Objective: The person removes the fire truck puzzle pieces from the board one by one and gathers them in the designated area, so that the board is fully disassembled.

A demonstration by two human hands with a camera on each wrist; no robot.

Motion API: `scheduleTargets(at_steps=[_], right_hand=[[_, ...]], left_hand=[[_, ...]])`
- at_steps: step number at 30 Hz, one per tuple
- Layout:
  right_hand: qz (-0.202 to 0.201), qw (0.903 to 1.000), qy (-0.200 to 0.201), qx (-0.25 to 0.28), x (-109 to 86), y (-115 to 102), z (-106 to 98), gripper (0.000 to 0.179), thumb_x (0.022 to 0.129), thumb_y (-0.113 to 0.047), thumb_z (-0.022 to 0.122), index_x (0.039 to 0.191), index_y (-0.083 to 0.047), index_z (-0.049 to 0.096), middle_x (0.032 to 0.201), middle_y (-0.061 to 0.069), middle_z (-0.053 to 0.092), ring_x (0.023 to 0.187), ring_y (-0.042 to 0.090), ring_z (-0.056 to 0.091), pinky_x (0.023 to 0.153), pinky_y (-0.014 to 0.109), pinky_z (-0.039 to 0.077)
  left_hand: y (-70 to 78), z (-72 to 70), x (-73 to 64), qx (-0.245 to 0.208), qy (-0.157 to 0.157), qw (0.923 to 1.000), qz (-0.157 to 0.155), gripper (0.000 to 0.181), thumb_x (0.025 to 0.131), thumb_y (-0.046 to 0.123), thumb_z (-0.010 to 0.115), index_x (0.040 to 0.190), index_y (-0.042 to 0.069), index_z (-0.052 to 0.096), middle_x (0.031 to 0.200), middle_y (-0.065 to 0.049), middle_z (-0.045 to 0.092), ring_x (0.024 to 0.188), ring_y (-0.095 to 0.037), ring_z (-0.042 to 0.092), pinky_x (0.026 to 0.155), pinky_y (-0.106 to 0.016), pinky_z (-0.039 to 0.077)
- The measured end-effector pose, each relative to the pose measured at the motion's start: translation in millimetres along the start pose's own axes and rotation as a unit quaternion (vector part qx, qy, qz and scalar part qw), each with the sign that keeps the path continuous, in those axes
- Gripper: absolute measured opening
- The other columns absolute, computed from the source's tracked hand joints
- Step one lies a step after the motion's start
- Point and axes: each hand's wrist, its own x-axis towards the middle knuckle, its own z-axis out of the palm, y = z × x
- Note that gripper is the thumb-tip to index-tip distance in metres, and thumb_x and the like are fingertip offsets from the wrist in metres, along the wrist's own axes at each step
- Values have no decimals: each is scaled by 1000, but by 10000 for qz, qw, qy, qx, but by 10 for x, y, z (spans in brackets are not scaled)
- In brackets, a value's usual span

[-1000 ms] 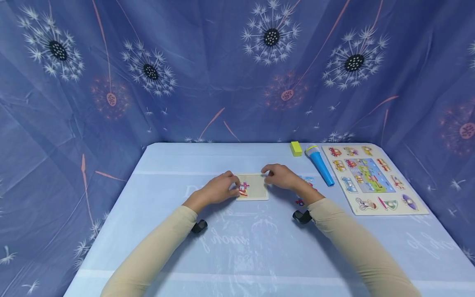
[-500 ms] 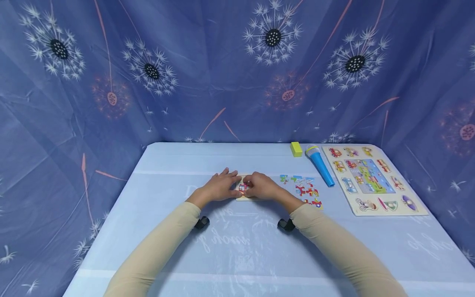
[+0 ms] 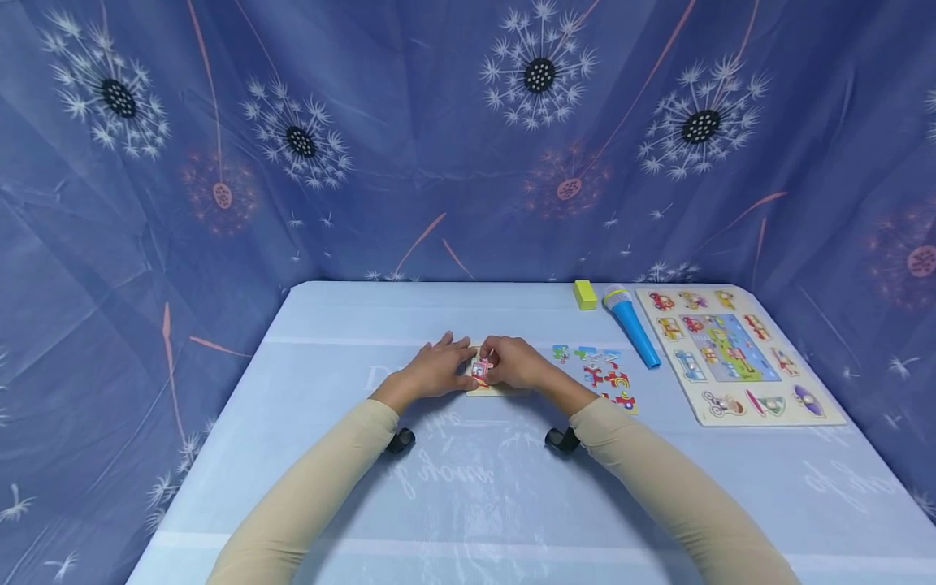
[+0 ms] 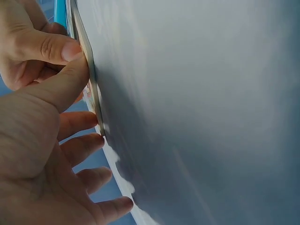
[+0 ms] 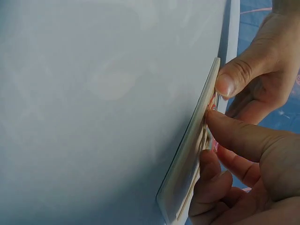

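A small wooden puzzle tray (image 3: pixel 499 392) lies flat mid-table between the hands, mostly covered by them. On its left part is a red-and-white puzzle piece (image 3: pixel 480 371), which my right hand (image 3: pixel 521 364) pinches between thumb and fingers. From the left, my left hand (image 3: pixel 430 373) steadies the tray with spread fingers. In the left wrist view, the thumb and fingertips of that hand touch the tray's edge (image 4: pixel 95 93). In the right wrist view, the right thumb presses at the piece over the tray (image 5: pixel 190 150). How the piece sits in the tray is hidden by the fingers.
Several loose colourful puzzle pieces (image 3: pixel 616 380) lie just right of the right hand. Behind them are a blue toy microphone (image 3: pixel 633 329) and a yellow block (image 3: pixel 585 295). A large peg puzzle board (image 3: pixel 746 392) lies at the right. A patterned curtain (image 3: pixel 409 146) hangs behind the table.
My right hand has come left from the tray's right edge onto the puzzle piece and pinches it. My left hand's fingers have spread while staying at the tray's left side.
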Motion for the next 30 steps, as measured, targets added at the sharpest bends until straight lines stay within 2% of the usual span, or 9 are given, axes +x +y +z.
scheduleTargets(at_steps=[10,20,25,30], right_hand=[[-2,9999,28,-103,2,-1,-8,27,83,-9,82,106,-9,70,88,0,66,80,15,58,76,33,47],[68,10000,-15,3,-29,29,-12,22,86,-14,79,106,-8,72,86,0,65,79,15,56,74,31,47],[136,9995,-34,290,-183,152,-120,24,86,-13,80,109,-6,71,87,1,64,77,15,56,70,30,46],[247,9983,124,504,-463,404,-315,30,88,-11,78,115,-2,69,88,4,62,78,17,53,66,30,45]], left_hand=[[8,-2,-6,105,17,9999,68,73,95,47,70,155,12,47,165,-11,33,154,-43,18,117,-69,24],[8,3,-8,114,-85,9999,83,69,97,48,68,155,17,48,166,-9,31,155,-42,16,117,-69,23],[11,13,-1,140,-64,9999,39,68,97,48,67,154,18,49,166,-8,31,155,-41,16,118,-68,23],[6,9,-4,184,-81,9998,18,68,97,48,67,155,17,47,166,-8,31,155,-41,15,118,-67,22]])
